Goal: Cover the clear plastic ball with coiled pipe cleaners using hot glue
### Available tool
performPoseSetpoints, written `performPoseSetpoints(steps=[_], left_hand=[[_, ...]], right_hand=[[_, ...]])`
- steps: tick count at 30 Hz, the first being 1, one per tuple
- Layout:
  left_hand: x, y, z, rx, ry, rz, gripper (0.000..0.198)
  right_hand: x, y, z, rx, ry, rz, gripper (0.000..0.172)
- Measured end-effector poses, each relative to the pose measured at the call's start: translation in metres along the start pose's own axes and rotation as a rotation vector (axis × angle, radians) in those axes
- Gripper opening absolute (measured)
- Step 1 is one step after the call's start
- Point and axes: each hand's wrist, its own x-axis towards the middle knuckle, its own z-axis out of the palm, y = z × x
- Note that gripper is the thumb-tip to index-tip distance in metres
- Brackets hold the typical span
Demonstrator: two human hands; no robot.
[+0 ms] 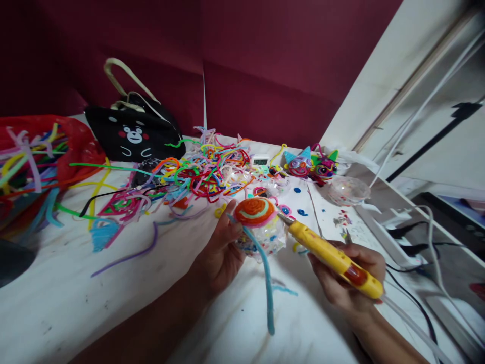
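Note:
My left hand (pixel 222 250) is closed around a clear plastic ball (pixel 265 237) topped with an orange and white pipe-cleaner spiral (pixel 254 211). A light blue pipe cleaner (pixel 265 275) hangs down from the ball, pinched under my thumb. My right hand (pixel 350 275) grips a yellow pen-shaped glue gun (pixel 333 255). Its metal tip (pixel 284 219) touches the ball's right side, just below the spiral. A clear glue stick and cord trail from the gun's back end toward the lower right.
A tangle of coloured pipe cleaners (pixel 204 172) covers the white table (pixel 113 293) behind my hands. A black bear-face bag (pixel 132 134), a red bag of pipe cleaners (pixel 34 162), two finished pipe-cleaner figures (pixel 312 164), a clear half dome (pixel 347 189) and a small clock (pixel 260 161) sit further back. Cables run along the right edge.

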Motion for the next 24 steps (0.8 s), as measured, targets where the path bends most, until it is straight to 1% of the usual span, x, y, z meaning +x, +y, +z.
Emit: performPoseSetpoints(steps=[2,3,4,6,8,10,12,14,16,18,19,21,24], left_hand=[[0.001,0.001,0.0,0.004,0.006,0.009,0.071],[0.002,0.001,0.0,0.013,0.007,0.023,0.071],[0.003,0.002,0.0,0.026,0.001,0.043,0.071],[0.007,0.005,-0.002,0.053,-0.038,0.099,0.071],[0.012,0.008,-0.004,0.067,-0.084,0.172,0.076],[0.017,0.013,-0.007,0.071,-0.087,0.252,0.086],[0.02,0.017,-0.01,0.08,-0.069,0.31,0.096],[0.022,0.019,-0.011,0.091,-0.066,0.341,0.105],[0.022,0.02,-0.011,0.105,-0.079,0.356,0.109],[0.02,0.018,-0.009,0.121,-0.095,0.361,0.111],[0.019,0.017,-0.009,0.127,-0.102,0.36,0.111],[0.017,0.014,-0.008,0.131,-0.112,0.355,0.11],[0.016,0.011,-0.009,0.143,-0.117,0.343,0.109]], right_hand=[[0.004,-0.007,0.002,-0.032,0.077,-0.025,0.043],[0.007,-0.01,0.003,-0.035,0.101,0.0,0.045],[0.011,-0.013,0.002,-0.023,0.103,0.077,0.047],[0.022,-0.017,-0.003,0.046,0.052,0.278,0.047],[0.034,-0.018,-0.009,0.072,-0.002,0.442,0.047],[0.042,-0.017,-0.015,0.018,-0.063,0.566,0.046],[0.045,-0.015,-0.017,-0.073,-0.164,0.649,0.045],[0.043,-0.012,-0.016,-0.178,-0.289,0.663,0.042],[0.039,-0.007,-0.014,-0.314,-0.42,0.619,0.039],[0.038,0.0,-0.014,-0.442,-0.502,0.573,0.037],[0.038,0.002,-0.016,-0.497,-0.523,0.561,0.036],[0.041,0.005,-0.021,-0.589,-0.518,0.538,0.034],[0.045,-0.004,-0.025,-0.745,-0.429,0.448,0.032]])
